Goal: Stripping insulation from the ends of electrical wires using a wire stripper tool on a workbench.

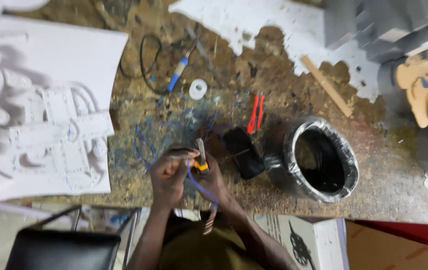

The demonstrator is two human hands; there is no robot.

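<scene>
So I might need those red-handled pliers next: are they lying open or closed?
Closed. The red-handled pliers lie flat on the workbench, their two handles close together and nearly parallel.

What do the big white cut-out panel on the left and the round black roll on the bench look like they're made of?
The large white cut-out panel looks like foam or plastic board: matt, uniformly white, with clean-cut curved shapes and raised layers. The round black roll seems to be coiled strip or cable wrapped in clear glossy plastic film, judging by the shiny wrinkled highlights on its rim; what lies under the wrap is not clear.
</scene>
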